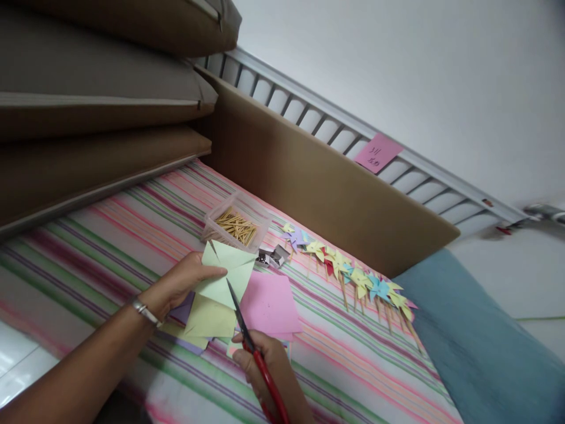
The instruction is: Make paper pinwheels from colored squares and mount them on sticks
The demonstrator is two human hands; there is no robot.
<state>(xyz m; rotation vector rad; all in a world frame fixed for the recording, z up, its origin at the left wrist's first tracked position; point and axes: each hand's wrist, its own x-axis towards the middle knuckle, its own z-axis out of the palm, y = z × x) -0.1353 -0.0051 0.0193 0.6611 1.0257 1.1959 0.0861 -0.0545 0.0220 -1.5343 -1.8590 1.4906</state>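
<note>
Apparently, the work is somewhere in the middle. The left hand (189, 277) pinches a light green sheet (238, 268), the thumb on top and the fingers beneath, above the near edge of the striped cloth (353, 347). In this sheet I see slits at the two far corners. The right hand (273, 359) is closed around the red handles of the scissors (242, 324), whose blades lie over the near right part of the sheet, with the tip close to its middle.

As done I count the row of paper pinwheels (362, 282) on sticks, which runs beside the cloth's far edge towards its right corner. As left, I judge, are the yellow sheet (214, 321) and the pink sheet (269, 300), lying flat near the cloth's near edge, and the loose sticks (233, 227) in the plastic box (262, 221) by the far edge.

The left hand covers the remaining corner, so I cannot tell if it is slit. The scissors' handles are cut off by the frame below, the small shiny pieces (278, 256) beside the box are unclear, and overlapping pinwheels are difficult to count.
</note>
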